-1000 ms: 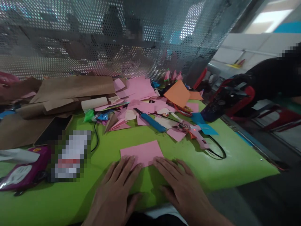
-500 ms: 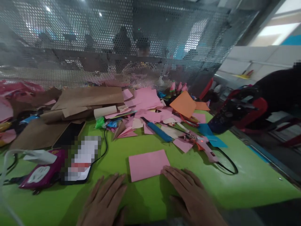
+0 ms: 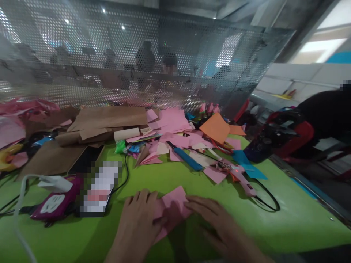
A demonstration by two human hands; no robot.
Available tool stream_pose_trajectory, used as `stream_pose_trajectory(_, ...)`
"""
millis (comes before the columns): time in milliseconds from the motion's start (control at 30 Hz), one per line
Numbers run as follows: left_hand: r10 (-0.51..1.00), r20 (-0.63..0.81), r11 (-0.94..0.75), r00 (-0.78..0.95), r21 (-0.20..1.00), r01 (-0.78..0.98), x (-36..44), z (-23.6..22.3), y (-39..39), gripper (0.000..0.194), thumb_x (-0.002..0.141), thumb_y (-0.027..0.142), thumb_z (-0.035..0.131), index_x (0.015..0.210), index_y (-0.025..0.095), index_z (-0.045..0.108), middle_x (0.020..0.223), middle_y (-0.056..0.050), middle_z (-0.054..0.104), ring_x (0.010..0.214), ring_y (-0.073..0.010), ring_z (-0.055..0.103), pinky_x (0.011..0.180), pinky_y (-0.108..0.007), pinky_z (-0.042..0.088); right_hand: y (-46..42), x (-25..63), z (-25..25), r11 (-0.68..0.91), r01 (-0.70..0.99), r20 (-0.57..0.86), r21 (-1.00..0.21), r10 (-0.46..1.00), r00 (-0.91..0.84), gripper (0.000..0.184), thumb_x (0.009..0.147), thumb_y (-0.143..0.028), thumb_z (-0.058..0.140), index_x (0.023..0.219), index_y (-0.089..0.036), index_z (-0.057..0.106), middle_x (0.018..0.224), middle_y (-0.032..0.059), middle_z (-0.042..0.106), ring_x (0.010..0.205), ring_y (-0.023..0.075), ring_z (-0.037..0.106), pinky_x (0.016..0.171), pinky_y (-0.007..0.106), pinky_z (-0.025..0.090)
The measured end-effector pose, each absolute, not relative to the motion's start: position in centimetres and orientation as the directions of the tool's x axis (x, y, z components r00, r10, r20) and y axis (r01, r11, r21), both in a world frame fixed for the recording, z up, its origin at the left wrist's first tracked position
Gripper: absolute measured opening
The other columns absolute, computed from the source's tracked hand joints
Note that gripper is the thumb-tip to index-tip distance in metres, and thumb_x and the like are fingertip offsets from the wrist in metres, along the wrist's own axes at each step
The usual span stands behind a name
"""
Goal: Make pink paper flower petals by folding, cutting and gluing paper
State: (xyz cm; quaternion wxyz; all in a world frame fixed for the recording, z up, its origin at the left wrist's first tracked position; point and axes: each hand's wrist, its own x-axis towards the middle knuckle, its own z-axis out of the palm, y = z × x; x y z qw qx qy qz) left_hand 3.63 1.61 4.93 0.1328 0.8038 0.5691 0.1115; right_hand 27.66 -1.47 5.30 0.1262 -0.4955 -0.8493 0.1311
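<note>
I can make out no readable word, number, brand or sign from where I sit. On my left, the phone's screen (image 3: 102, 184) is broken into coarse blocks, with a reddish band but nothing legible. The white face (image 3: 52, 204) of the purple power strip (image 3: 70, 197) shows dark marks, perhaps socket slots rather than lettering. I read nothing on the pink glue gun (image 3: 244, 179) either.

Smooth, matt pink paper (image 3: 175, 199) lies near the front edge of the glossy, plastic-looking green table (image 3: 287, 223); matt brown paper (image 3: 115, 115) lies toward its back edge, before a shiny perforated metal panel (image 3: 120, 40); nearer the right edge, a smooth plastic glue gun (image 3: 244, 180)
</note>
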Motion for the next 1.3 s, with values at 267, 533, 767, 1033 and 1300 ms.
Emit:
stream_pose_trajectory(267,0.949,0.026,-0.300,0.314,0.378,0.876,3.2,4.2,0.5,0.016,0.081,0.020,0.060,0.096,0.019,0.064,0.099,-0.008,0.066,0.093,-0.0275,0.059,0.079,-0.042,0.044,5.3,24.9,7.8,0.547,0.774,0.090,-0.319,0.830,-0.550,0.043,0.100,-0.033,0.039,0.143,-0.033,0.041,0.144,-0.0019,0.050,0.130,0.0242,0.047,0.107,0.044,0.041)
stream_pose_trajectory(533,0.936,0.122,-0.350,0.329,0.387,0.853,2.2,2.2,-1.1,0.043,0.081,0.016,0.058,0.123,0.024,0.057,0.111,-0.009,0.063,0.101,-0.0284,0.057,0.083,-0.043,0.044,3.8,26.7,7.1,0.639,0.708,0.033,-0.301,0.749,-0.662,0.044,0.098,-0.035,0.046,0.141,-0.037,0.043,0.144,-0.0036,0.049,0.131,0.0221,0.047,0.112,0.042,0.036)
stream_pose_trajectory(767,0.946,0.018,-0.303,0.324,0.409,0.861,2.0,3.2,-0.5,0.027,0.079,0.021,0.060,0.105,0.021,0.064,0.099,-0.008,0.068,0.091,-0.0283,0.062,0.081,-0.043,0.045,-0.8,30.3,10.1,0.531,0.772,-0.041,-0.349,0.815,-0.579,0.020,0.094,-0.035,0.053,0.105,-0.032,0.069,0.102,-0.0003,0.075,0.096,0.0209,0.068,0.086,0.036,0.052)
stream_pose_trajectory(1033,0.956,-0.023,-0.203,0.293,0.669,0.715,2.3,2.9,0.0,0.025,0.077,0.009,0.050,0.095,0.023,0.060,0.094,-0.005,0.073,0.087,-0.0245,0.067,0.073,-0.039,0.051,-1.3,30.2,9.9,0.326,0.753,-0.069,-0.571,0.896,-0.439,0.020,0.093,-0.036,0.053,0.102,-0.030,0.069,0.095,0.0023,0.074,0.086,0.0214,0.068,0.074,0.031,0.053)
stream_pose_trajectory(1300,0.963,0.026,-0.172,0.268,0.825,0.539,3.2,4.5,1.3,0.014,0.076,0.015,0.054,0.080,0.022,0.066,0.079,-0.003,0.072,0.072,-0.0217,0.064,0.063,-0.032,0.047,3.3,26.9,8.5,0.273,0.625,0.102,-0.731,0.950,-0.295,0.046,0.075,-0.046,0.074,0.112,-0.021,0.065,0.103,0.0069,0.069,0.090,0.0234,0.063,0.078,0.033,0.051)
